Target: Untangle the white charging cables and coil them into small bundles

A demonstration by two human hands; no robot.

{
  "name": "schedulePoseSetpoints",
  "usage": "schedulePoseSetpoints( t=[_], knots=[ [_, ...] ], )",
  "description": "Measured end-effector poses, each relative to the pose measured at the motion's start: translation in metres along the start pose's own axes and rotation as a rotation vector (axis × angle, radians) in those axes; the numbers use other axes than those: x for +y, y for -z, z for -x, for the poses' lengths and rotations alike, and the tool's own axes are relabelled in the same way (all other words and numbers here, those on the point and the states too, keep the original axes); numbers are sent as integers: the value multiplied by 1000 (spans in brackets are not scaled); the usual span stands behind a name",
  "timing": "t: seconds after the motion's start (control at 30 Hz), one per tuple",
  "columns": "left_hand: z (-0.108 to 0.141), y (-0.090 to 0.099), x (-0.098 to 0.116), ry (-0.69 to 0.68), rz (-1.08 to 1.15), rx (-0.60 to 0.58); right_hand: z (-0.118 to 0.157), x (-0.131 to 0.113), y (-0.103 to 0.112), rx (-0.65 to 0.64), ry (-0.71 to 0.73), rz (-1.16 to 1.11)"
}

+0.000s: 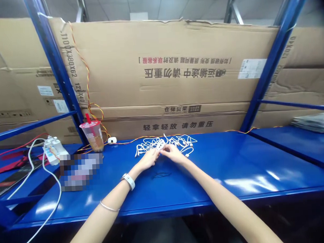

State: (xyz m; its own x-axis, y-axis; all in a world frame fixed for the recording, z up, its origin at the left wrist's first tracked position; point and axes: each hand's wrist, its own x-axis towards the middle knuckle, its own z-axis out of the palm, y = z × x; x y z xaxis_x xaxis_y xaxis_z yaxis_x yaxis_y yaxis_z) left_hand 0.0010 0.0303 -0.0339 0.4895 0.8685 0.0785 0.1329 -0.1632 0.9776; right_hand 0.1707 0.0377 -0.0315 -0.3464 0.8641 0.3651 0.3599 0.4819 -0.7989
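Observation:
Several white charging cables (188, 139) lie in a loose tangle toward the back of the blue shelf, with small plugs at their ends. In front of them, my left hand (150, 158) is closed around a gathered bundle of white cable (160, 144). My right hand (175, 154) meets it from the right, fingertips pinched together against the bundle; what lies between those fingertips is too small to make out. Nearer me, a few thin black ties (161, 175) rest on the shelf below both hands.
A lidded drink cup (93, 135) with a red straw stands at the back left. Near it are a blurred-out item (80, 171) and a white power strip (53, 149) with a trailing cord. Cardboard (161, 42) walls the back between blue posts (272, 70). Yellow-red wire runs along the rear.

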Motion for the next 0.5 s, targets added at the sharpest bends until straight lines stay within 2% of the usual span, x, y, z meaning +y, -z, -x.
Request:
schedulePoseSetpoints(
  t=[0.13, 0.23, 0.3, 0.37, 0.5],
  knots=[
    [3, 4, 9, 73, 136, -82, 2, -13, 16, -60, -9, -131],
    [10, 7, 24, 92, 280, -270, 6, -21, 42, -67, -63, -282],
    [17, 7, 33, 153, 332, -404, 9, -24, 54, -26, -43, -334],
    [23, 4, 40, 211, 365, -544, 12, -28, 57, -39, 1, -328],
    [31, -6, 48, 263, 347, -766, 14, -41, 41, -263, 77, -220]
  ],
)
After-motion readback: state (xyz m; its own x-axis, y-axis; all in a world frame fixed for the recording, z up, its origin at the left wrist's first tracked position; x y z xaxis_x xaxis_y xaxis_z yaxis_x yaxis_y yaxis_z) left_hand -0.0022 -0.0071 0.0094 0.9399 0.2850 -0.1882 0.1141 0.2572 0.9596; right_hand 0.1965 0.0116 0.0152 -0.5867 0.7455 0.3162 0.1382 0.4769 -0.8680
